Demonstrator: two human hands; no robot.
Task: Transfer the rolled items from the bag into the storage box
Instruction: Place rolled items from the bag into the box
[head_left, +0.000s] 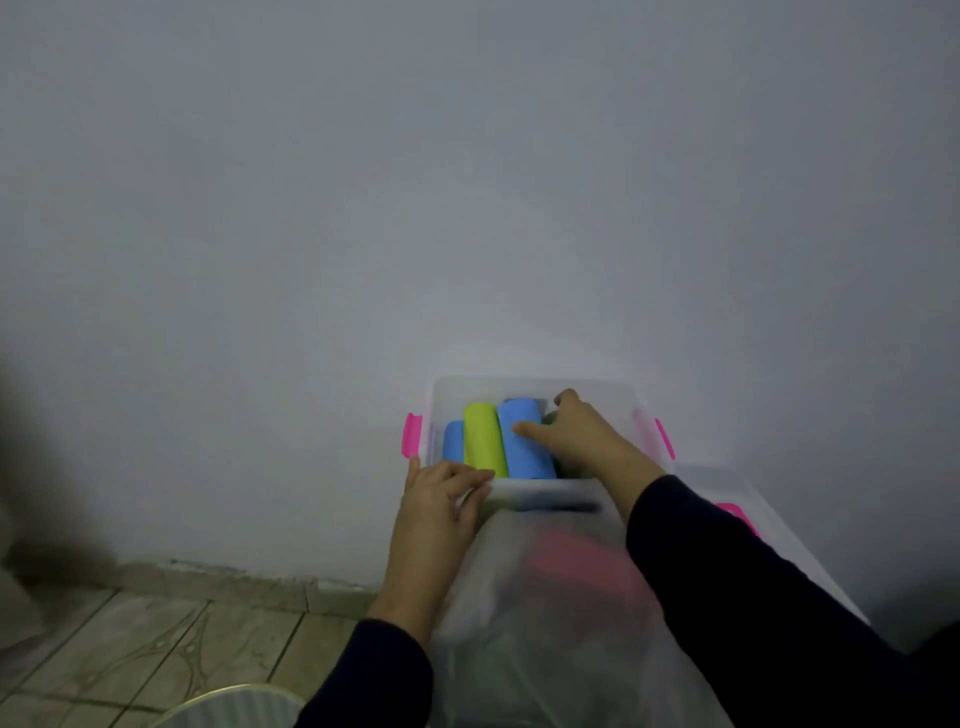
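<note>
A clear storage box (597, 387) with pink latches stands against the wall. Inside lie a small blue roll (453, 441), a green roll (483, 441) and a larger blue roll (524, 452) side by side. My right hand (582, 431) reaches into the box and grips a dark roll (549, 417) beside the larger blue one, thumb touching that blue roll. My left hand (441, 499) rests with flat fingers on the box's front left corner. In front, a translucent plastic bag (519, 613) holds a reddish item (582, 561), seen blurred through the plastic.
The box's clear lid (727, 483) with a pink latch lies to the right, partly behind my right sleeve. A plain wall rises just behind the box. Tiled floor (156, 639) spreads at the lower left, with a white ribbed round object (234, 706) at the bottom edge.
</note>
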